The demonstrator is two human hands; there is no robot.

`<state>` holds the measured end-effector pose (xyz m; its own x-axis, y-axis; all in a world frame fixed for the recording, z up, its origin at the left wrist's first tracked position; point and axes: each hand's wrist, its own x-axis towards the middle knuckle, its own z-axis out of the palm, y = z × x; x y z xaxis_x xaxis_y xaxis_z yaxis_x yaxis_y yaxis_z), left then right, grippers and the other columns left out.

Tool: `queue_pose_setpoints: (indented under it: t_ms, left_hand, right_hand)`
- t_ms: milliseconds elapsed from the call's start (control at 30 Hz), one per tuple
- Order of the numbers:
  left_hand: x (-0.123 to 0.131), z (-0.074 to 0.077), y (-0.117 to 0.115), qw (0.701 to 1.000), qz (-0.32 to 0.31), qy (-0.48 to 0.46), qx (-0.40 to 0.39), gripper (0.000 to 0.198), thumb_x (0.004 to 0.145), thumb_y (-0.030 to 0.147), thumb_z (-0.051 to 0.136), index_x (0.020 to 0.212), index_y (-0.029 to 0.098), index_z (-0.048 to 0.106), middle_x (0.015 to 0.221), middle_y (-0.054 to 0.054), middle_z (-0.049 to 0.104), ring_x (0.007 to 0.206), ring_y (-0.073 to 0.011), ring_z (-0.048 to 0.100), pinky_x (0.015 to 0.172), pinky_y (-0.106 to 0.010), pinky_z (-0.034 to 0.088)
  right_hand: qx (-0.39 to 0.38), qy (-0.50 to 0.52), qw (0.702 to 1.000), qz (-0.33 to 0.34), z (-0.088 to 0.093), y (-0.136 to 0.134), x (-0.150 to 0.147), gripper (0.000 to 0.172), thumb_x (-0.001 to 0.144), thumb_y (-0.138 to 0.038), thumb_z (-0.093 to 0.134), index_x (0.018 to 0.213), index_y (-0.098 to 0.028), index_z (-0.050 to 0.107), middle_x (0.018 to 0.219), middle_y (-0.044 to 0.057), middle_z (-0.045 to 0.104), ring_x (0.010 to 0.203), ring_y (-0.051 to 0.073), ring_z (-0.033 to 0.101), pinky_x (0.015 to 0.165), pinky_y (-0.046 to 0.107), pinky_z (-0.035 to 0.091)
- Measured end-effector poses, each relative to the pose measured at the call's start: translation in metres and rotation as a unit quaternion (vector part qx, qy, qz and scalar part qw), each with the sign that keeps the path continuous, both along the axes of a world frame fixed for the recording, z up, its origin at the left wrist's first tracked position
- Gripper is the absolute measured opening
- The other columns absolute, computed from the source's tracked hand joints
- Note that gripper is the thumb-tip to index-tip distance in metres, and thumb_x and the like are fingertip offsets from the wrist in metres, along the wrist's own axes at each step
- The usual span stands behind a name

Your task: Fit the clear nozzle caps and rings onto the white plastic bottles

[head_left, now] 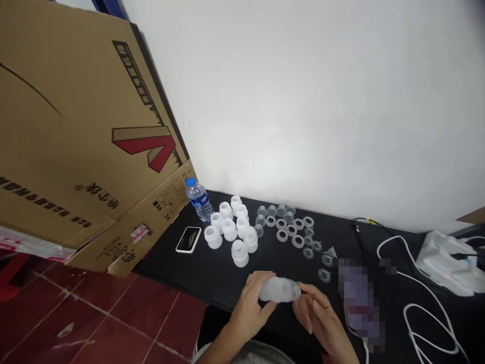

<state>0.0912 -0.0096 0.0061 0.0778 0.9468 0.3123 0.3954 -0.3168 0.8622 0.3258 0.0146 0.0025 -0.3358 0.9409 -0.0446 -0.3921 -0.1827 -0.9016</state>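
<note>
My left hand [253,308] is wrapped round a translucent white bottle-shaped piece [276,289], held on its side above the black table's front edge. At the narrow clear end of that piece, my right hand [317,314] pinches with its fingertips. Beyond my hands stand several white plastic cup-like parts [229,228], two of them with a clear part on top [240,253]. To their right lie clear domed caps [271,211], pale flat rings [297,241] and small clear discs with stems [324,275].
A water bottle [200,201] and a white-edged device [188,239] stand at the table's left. A blurred phone [358,301], white cables [428,288] and a white power block [450,265] are on the right. A large cardboard box [76,116] leans left; a white wall [314,101] rises behind.
</note>
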Motion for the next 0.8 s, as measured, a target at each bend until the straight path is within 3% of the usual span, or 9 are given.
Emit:
queue_pose_setpoints:
  t_ms: [100,200,300,433,600,700,800]
  left_hand:
    - [0.001,0.001,0.000,0.998,-0.001,0.048,0.035,0.054,0.086,0.013,0.080,0.137,0.028,0.069,0.134,-0.012,0.074,0.134,-0.0357,0.063,0.114,-0.055,0.051]
    - [0.001,0.002,-0.005,0.996,0.046,0.074,0.021,0.059,0.082,0.016,0.086,0.138,0.029,0.072,0.131,-0.012,0.071,0.123,-0.0337,0.068,0.106,-0.050,0.057]
    - [-0.002,0.000,-0.012,0.994,0.090,0.063,0.005,0.058,0.084,0.023,0.088,0.140,0.028,0.072,0.119,-0.010,0.072,0.110,-0.0293,0.073,0.096,-0.041,0.063]
    - [-0.022,-0.014,-0.026,0.986,0.148,0.068,0.031,0.039,0.092,0.037,0.083,0.128,0.024,0.074,0.113,-0.011,0.078,0.104,-0.0291,0.077,0.093,-0.039,0.065]
    - [-0.068,-0.035,-0.033,0.941,0.317,0.110,0.048,0.046,0.084,0.054,0.087,0.114,0.022,0.074,0.106,-0.010,0.081,0.095,-0.0308,0.079,0.086,-0.041,0.065]
    - [-0.094,-0.032,-0.022,0.909,0.395,0.133,0.023,0.053,0.077,0.071,0.084,0.099,0.023,0.074,0.097,-0.010,0.080,0.092,-0.0340,0.077,0.084,-0.044,0.063]
    - [-0.112,-0.020,-0.005,0.910,0.393,0.126,-0.048,0.059,0.076,0.077,0.080,0.099,0.023,0.074,0.095,-0.010,0.080,0.091,-0.0353,0.077,0.084,-0.045,0.061]
  right_hand:
    - [-0.009,-0.018,1.000,-0.010,0.004,0.004,0.000,0.043,0.095,-0.069,0.070,0.096,-0.029,0.087,0.049,-0.001,0.051,0.051,0.020,0.049,0.065,0.039,0.046]
    - [0.011,-0.078,0.996,-0.032,0.005,0.013,-0.001,0.048,0.098,-0.065,0.069,0.078,-0.024,0.083,0.057,0.003,0.055,0.065,0.022,0.055,0.071,0.038,0.046]
    - [0.006,-0.136,0.990,-0.036,0.004,0.020,-0.004,0.046,0.095,-0.065,0.073,0.084,-0.022,0.083,0.067,0.004,0.062,0.067,0.021,0.054,0.066,0.033,0.043]
    - [-0.032,-0.123,0.988,-0.086,0.003,0.022,-0.009,0.048,0.091,-0.069,0.076,0.096,-0.021,0.083,0.070,0.003,0.062,0.067,0.018,0.053,0.064,0.031,0.042]
    - [-0.051,-0.089,0.990,-0.100,0.009,0.021,-0.014,0.049,0.091,-0.068,0.078,0.095,-0.020,0.082,0.071,0.002,0.062,0.066,0.016,0.051,0.063,0.029,0.040]
    - [-0.049,-0.096,0.990,-0.095,0.010,0.021,-0.015,0.048,0.093,-0.067,0.076,0.096,-0.020,0.081,0.072,0.002,0.063,0.066,0.016,0.052,0.064,0.029,0.039]
    - [-0.044,-0.102,0.990,-0.092,0.009,0.021,-0.016,0.047,0.095,-0.067,0.074,0.097,-0.020,0.080,0.073,0.002,0.064,0.066,0.016,0.052,0.064,0.029,0.038]
